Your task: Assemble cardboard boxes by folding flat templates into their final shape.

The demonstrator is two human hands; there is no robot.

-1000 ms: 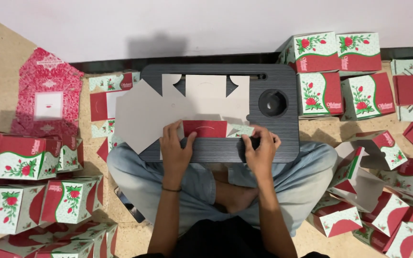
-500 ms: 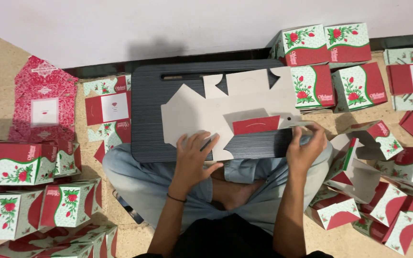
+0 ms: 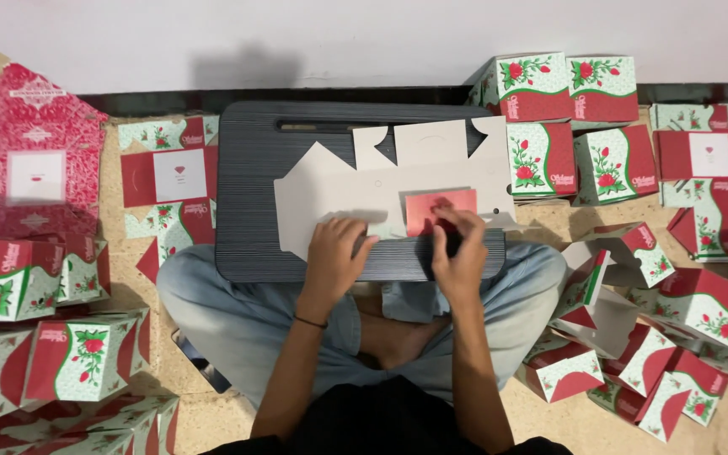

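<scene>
Lying grey side up, the flat carton blank [image 3: 355, 190] has both hands' fingers [image 3: 457, 221] pressing its red flap [image 3: 436, 211].

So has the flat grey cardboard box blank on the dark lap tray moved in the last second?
Yes. The flat grey cardboard blank has slid right across the dark ribbed lap tray, from overhanging its left edge to reaching its right edge.

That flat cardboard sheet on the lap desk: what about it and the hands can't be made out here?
- Head view: the cardboard sheet's printed side faces down, except one red flap.
- Left hand and right hand cover its near edge.
- Right fingertips hide the fold.
</scene>
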